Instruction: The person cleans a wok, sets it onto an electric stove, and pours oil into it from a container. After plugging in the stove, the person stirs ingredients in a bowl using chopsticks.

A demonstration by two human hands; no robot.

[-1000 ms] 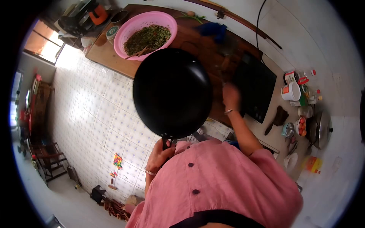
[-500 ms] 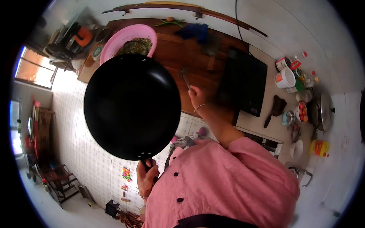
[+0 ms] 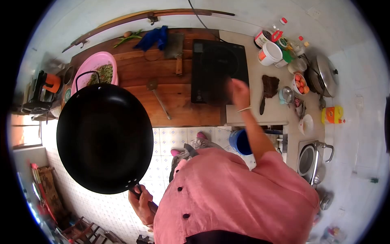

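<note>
My left hand [image 3: 140, 201] is closed around the handle of a black wok [image 3: 105, 140], which hangs in the air with its inside facing me. My right hand [image 3: 239, 92] is over the front right part of a black induction cooktop [image 3: 221, 61]. That hand is smeared by motion, with a dark blur beside its fingers, so I cannot make out whether it holds anything. On the wooden counter [image 3: 134, 107] left of the cooktop lies a metal ladle [image 3: 152, 86], its handle towards me.
A pink basin [image 3: 95, 61] of chopped greens stands behind the wok. A cleaver [image 3: 178, 63] and a blue cloth [image 3: 153, 38] lie at the back. On the right are a dark brush [image 3: 269, 87], a bowl of eggs [image 3: 300, 83], bottles and a sink [image 3: 307, 160]. Below is a blue bucket [image 3: 240, 142].
My right hand has let go of the ladle on the counter and moved right to the cooktop. The wok has shifted left and down in view, while my left hand keeps its handle.
</note>
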